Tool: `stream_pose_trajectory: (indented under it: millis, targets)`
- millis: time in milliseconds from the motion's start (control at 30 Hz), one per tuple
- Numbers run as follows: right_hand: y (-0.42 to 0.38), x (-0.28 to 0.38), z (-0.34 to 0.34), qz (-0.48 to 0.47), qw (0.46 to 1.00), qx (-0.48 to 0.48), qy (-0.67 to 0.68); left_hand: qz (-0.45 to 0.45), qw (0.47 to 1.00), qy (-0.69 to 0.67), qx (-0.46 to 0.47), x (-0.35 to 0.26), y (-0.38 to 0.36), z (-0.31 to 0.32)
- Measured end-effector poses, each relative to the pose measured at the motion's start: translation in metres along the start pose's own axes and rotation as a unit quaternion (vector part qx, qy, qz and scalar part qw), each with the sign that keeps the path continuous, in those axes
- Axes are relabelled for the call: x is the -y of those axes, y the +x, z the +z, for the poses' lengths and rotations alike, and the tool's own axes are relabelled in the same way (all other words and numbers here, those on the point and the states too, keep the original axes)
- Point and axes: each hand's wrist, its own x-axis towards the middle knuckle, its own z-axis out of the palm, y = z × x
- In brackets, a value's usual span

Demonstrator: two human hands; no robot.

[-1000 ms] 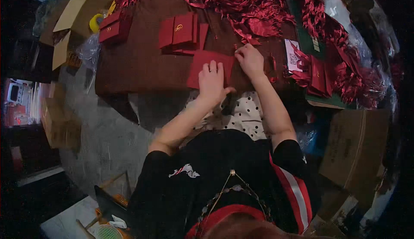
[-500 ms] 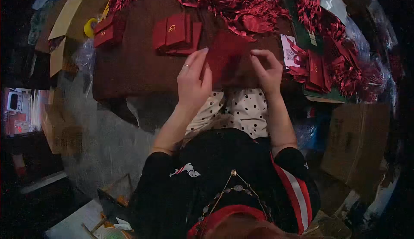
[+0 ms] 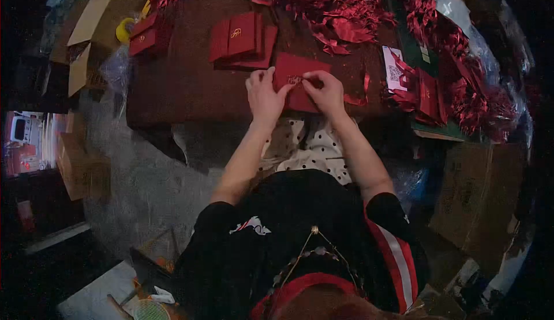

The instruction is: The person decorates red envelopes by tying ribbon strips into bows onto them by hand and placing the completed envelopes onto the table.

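A flat red envelope with a gold monogram lies at the front of the brown-covered table. My left hand grips its left edge, thumb toward the monogram. My right hand is closed in a pinch just right of the monogram, and I cannot tell what is between its fingertips. Beside my right wrist curls a loose red ribbon. Just behind my left hand rests a small stack of red envelopes, the top one marked in gold.
A heap of red ribbons covers the back middle. More red envelopes sit at the left near yellow tape. On the right are a white card with a QR code, another red envelope and more ribbons. Cardboard boxes flank the table.
The red envelope has come down from a raised tilt to lie flatter, its monogram now visible. My right hand has moved left onto it. A loose ribbon now shows beside my right wrist.
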Motion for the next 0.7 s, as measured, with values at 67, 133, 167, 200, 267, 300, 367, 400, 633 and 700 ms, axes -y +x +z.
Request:
stream_pose_trajectory:
  millis: [67, 133, 167, 200, 267, 300, 367, 400, 633, 700]
  targets:
    - [0.003, 0.001, 0.001, 0.003, 1.0, 0.001, -0.025, 0.016, 1.0, -0.002, -0.012, 0.003, 0.001, 0.005]
    - [0.004, 0.004, 0.001, -0.038, 0.998, -0.012, -0.045, 0.04, 0.998, -0.008, -0.041, -0.004, -0.003, 0.002]
    - [0.006, 0.007, 0.002, -0.04, 0.998, -0.01, -0.048, 0.065, 0.995, -0.013, -0.073, -0.007, -0.005, 0.002]
    - [0.008, 0.01, 0.004, -0.041, 0.998, -0.007, -0.052, 0.093, 0.99, 0.012, -0.102, -0.009, -0.006, 0.005]
    - [0.014, 0.01, 0.01, -0.075, 0.995, -0.034, -0.047, 0.079, 0.993, -0.017, -0.084, -0.009, -0.004, 0.006]
    - [0.018, 0.011, 0.013, -0.091, 0.993, -0.041, -0.058, 0.065, 0.994, -0.047, -0.069, -0.009, -0.001, 0.007]
    - [0.025, 0.013, 0.015, -0.123, 0.989, -0.054, -0.064, 0.058, 0.989, -0.116, -0.068, -0.002, 0.002, 0.011]
    - [0.028, 0.015, 0.015, -0.138, 0.987, -0.058, -0.065, 0.052, 0.986, -0.142, -0.064, 0.0, 0.003, 0.012]
    - [0.037, 0.022, 0.019, -0.247, 0.962, -0.039, -0.105, 0.022, 0.974, -0.223, -0.011, 0.0, 0.005, 0.007]
    - [0.035, 0.024, 0.019, -0.266, 0.958, -0.049, -0.096, 0.033, 0.982, -0.185, -0.01, -0.002, 0.003, 0.006]
